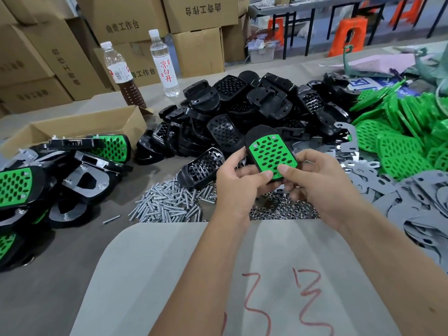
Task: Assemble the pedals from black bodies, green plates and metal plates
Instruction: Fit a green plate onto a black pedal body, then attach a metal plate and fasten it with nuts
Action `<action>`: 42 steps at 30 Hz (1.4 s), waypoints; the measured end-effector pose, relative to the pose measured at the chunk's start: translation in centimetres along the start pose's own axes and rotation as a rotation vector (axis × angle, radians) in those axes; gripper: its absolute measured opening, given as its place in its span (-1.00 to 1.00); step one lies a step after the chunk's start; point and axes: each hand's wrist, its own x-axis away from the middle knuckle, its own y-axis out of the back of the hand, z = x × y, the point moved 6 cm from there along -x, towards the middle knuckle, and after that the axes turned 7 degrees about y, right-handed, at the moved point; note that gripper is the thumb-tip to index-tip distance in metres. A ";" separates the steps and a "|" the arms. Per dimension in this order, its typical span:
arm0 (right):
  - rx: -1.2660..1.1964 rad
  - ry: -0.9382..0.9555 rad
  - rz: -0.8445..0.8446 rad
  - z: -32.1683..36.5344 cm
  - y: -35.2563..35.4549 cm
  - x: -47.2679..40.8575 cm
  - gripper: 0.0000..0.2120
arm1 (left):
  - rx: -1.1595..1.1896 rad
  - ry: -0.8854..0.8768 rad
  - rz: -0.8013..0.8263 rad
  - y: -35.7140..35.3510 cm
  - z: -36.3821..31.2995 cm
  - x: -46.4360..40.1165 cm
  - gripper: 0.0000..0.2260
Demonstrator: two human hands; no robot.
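While both hands are raised over the bench (pixel 60 275), they hold one pedal (pixel 269 151) between them: a black body with a green plate seated on its upper face. The left hand (pixel 236 183) grips its near left edge, thumb laid across the lower corner of the green; the right hand (pixel 312 180) pinches the near right edge, thumb on top. Behind the pedal lies a heap of black bodies (pixel 242 112), and one more body (pixel 201 167) sits alone just left of the hands. Green plates (pixel 397 132) are piled far right, grey metal plates (pixel 412 197) spread below them. Under the wrists lie screws (pixel 169 202) and, beside them, nuts (pixel 286 207). Finished pedals (pixel 36 180) are stacked at left, against an open cardboard box (pixel 80 128). Two bottles (pixel 140 66) stand beyond.
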 end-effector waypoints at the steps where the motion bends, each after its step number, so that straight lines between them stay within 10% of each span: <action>1: -0.004 0.006 0.003 0.2 -0.1 0.1 -0.87 | -0.002 0.005 -0.006 0.0 -0.1 0.0 -0.48; 7: 0.562 0.344 -0.097 2.4 -0.7 1.0 -0.76 | -0.041 0.076 0.037 -1.0 0.0 0.4 -0.75; 11: 0.911 0.647 -0.041 4.0 -3.6 2.5 -0.59 | 0.181 0.206 0.059 -1.4 -0.4 0.7 -0.39; 15: 1.028 0.674 -0.009 3.5 -4.8 3.3 -0.52 | 0.124 0.143 -0.064 -0.3 -0.5 0.5 -0.72; 26: 0.753 0.378 0.226 5.0 0.6 3.2 -0.66 | -0.040 0.128 -0.044 -1.6 0.4 0.7 -0.82; 36: 1.227 -0.207 0.410 6.8 13.9 4.1 -0.62 | 0.089 0.225 0.133 -5.1 2.2 1.2 -0.78; 42: 1.228 -0.090 0.404 6.6 13.7 3.5 -0.68 | 0.051 0.240 0.202 -7.7 3.3 1.4 -0.78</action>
